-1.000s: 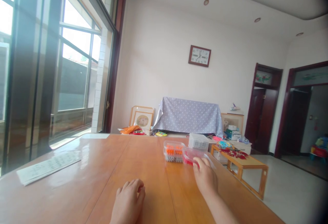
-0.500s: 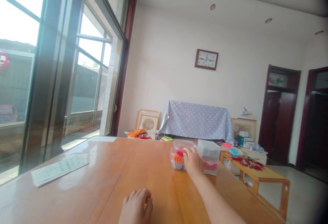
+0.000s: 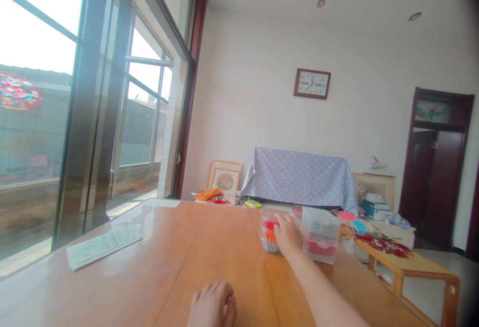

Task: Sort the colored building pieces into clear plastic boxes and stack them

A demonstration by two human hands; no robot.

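Observation:
My right hand (image 3: 289, 236) reaches to the far side of the table, its fingers closed on the right side of the top clear plastic box (image 3: 270, 224), which has red pieces inside. Below that box, the stack shows a layer of orange pieces (image 3: 269, 237) and a layer of grey pieces (image 3: 271, 247). Just right of the hand is a taller pair of clear boxes (image 3: 320, 223), the lower one with pinkish-red contents. Nearer to me, my left hand (image 3: 213, 304) is by the tabletop, fingers loosely curled and thumb apart, holding nothing visible.
A pile of printed sheets (image 3: 105, 246) lies on the left of the wooden table (image 3: 179, 247). A pale flat sheet (image 3: 160, 203) is at its far edge. Beyond the right edge stands a low wooden bench (image 3: 422, 263) with cloth on it. Tall windows line the left.
The view has turned slightly left, so the scene sits further right. More of the red contents shows beside my right hand, which stays at the stack. My left hand keeps its curled pose.

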